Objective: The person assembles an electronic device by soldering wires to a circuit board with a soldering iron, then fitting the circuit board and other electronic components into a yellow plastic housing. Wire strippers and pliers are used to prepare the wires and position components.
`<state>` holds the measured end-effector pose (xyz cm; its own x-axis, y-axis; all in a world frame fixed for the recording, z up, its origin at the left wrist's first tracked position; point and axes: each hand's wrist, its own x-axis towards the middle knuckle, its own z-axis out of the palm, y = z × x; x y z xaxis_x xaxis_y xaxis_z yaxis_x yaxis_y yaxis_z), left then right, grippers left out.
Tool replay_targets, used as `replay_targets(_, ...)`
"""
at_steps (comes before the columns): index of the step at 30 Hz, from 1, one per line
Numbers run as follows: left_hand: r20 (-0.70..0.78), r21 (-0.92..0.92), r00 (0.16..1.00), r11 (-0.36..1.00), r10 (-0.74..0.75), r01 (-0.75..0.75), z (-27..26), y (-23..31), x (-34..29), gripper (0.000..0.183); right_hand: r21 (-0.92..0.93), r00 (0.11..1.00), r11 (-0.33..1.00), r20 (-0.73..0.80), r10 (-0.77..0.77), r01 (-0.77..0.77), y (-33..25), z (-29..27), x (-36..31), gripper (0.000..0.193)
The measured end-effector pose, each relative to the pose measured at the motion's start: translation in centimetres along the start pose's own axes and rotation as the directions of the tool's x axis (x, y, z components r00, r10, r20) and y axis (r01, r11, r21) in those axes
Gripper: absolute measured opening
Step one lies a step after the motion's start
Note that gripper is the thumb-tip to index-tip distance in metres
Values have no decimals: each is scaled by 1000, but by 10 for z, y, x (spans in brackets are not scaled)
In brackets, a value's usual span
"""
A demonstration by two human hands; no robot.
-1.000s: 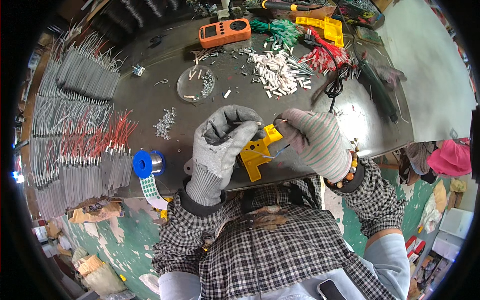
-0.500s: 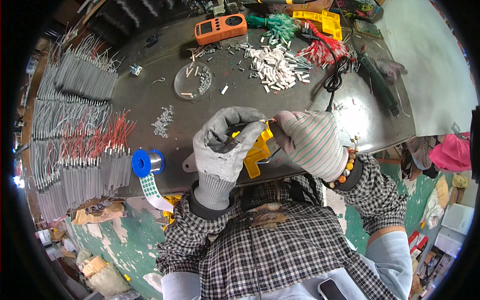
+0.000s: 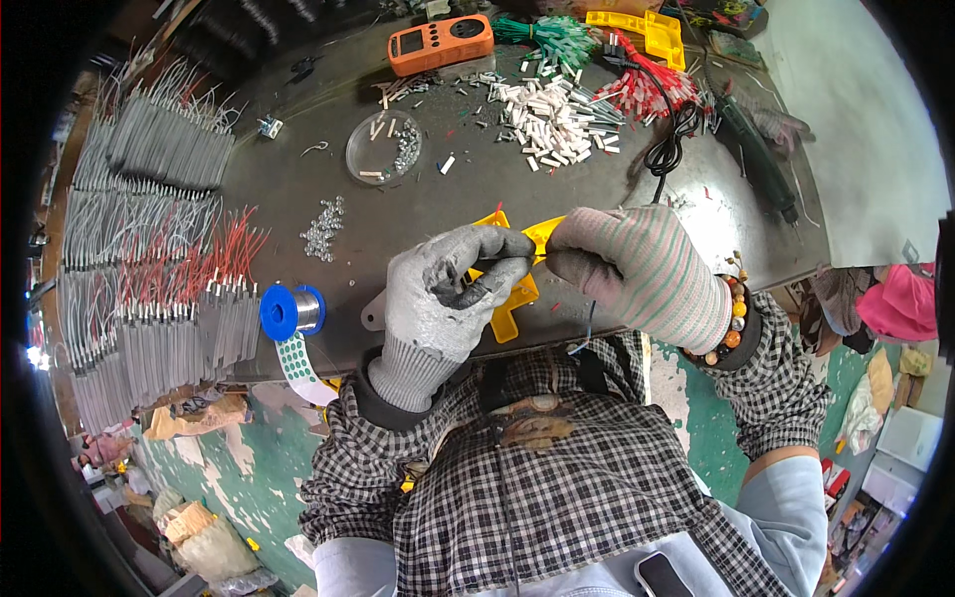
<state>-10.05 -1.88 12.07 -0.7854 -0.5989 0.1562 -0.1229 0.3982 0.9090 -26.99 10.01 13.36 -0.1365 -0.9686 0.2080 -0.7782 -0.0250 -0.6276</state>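
Note:
My left hand (image 3: 438, 289), in a worn grey glove, is closed in a pinch of thumb and forefinger. Facing it, my right hand (image 3: 642, 274), in a striped knit glove, is pinched too, and the fingertips of both nearly meet. Whatever sits between them is too small and covered to make out. Behind and below the fingers lies a yellow plastic fixture (image 3: 507, 323), partly hidden by both hands. Under my right hand a thin grey wire (image 3: 587, 330) hangs toward the table's near edge.
White sleeves (image 3: 557, 124) lie heaped beyond my hands, beside red-wired parts (image 3: 652, 92) and green ones (image 3: 557, 45). An orange meter (image 3: 441, 46), a round dish (image 3: 358, 159), a blue solder spool (image 3: 284, 313) and bundled grey wired parts (image 3: 169, 149) surround them. A dark-green tool (image 3: 756, 164) lies right.
My right hand has shifted slightly right, and its wrist has turned outward. The small pale piece seen between the fingertips is now covered. The wire below hangs farther right.

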Motion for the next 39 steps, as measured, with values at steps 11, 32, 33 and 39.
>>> replay_targets(11, 62, -341, 983, 922, -173, 183, 5, 3, -5, 17, -36, 996, 995, 14, -90, 90, 1, 1, -6, 17)
replay_targets(32, 276, -10, 960, 999, 45, -44, 11, 10, -4, 7, 320, 979, 930, 152, 136, -179, 5, -3, -22, 64)
replay_targets(33, 277, -88, 961, 995, -13, 39, 12, 7, -5, 7, 321, 979, 930, 153, 133, -177, 6, -2, -22, 64)
replay_targets(39, 281, -47, 959, 998, -30, 45, 11, 7, -4, 11, 168, 980, 974, 153, 128, -154, 12, -8, -27, 61)
